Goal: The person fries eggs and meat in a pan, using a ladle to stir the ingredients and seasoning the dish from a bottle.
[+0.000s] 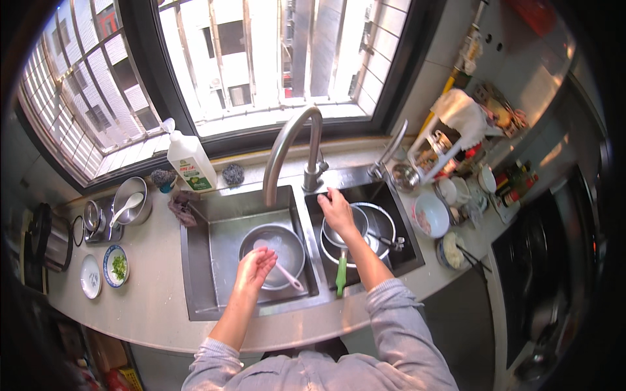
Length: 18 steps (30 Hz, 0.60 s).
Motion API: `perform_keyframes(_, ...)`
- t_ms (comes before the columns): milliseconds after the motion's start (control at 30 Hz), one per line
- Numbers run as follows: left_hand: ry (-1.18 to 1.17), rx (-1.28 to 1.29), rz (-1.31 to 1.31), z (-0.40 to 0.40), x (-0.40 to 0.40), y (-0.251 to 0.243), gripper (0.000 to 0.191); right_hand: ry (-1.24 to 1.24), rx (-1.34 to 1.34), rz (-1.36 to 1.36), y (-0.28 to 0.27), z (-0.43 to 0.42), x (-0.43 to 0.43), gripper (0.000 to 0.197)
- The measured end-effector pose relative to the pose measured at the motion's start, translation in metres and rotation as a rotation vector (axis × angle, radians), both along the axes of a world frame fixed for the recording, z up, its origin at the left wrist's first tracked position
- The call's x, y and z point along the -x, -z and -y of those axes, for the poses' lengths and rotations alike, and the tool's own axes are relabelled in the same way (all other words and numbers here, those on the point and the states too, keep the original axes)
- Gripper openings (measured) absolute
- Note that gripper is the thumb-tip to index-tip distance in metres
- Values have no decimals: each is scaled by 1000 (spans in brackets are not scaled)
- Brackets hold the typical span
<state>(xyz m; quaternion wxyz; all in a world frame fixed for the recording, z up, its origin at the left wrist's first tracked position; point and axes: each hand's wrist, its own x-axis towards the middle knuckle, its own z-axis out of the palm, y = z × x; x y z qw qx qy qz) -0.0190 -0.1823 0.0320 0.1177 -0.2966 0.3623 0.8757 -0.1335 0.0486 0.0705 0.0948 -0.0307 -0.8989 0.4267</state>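
My left hand [256, 268] is raised over the left sink basin, palm up with nothing in it. Below it a round metal pan [289, 247] stands in the basin, with a pinkish-white spoon or ladle [288, 276] lying in it. My right hand [336, 211] is over the right basin, near the foot of the curved metal faucet [286, 146], its fingers apart and holding nothing. Under that hand are a round metal bowl or strainer [359, 220] and a larger white-rimmed round vessel [393, 225]. A green handle [341, 276] reaches over the basin's front edge.
Left on the counter [151, 293] are a metal pot [132, 188], a bowl of chopped greens [116, 266], a small plate [91, 276] and a kettle [56, 239]. A white jug [191, 161] stands behind. At right are a bowl of meat [430, 215] and a stove [533, 264].
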Motion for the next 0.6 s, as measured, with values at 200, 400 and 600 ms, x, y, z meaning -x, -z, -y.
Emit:
perform_keyframes(200, -75, -27, 38, -1, 16, -13, 23, -3, 64, -138, 12, -6, 125, 42)
perform_keyframes(400, -220, -85, -4, 0, 45, -28, 16, -17, -50, 30, 10, -3, 139, 27)
perform_keyframes(600, -278, -318, 12, -11, 70, -34, 10, 60, 182, 107, 56, -31, 169, 22)
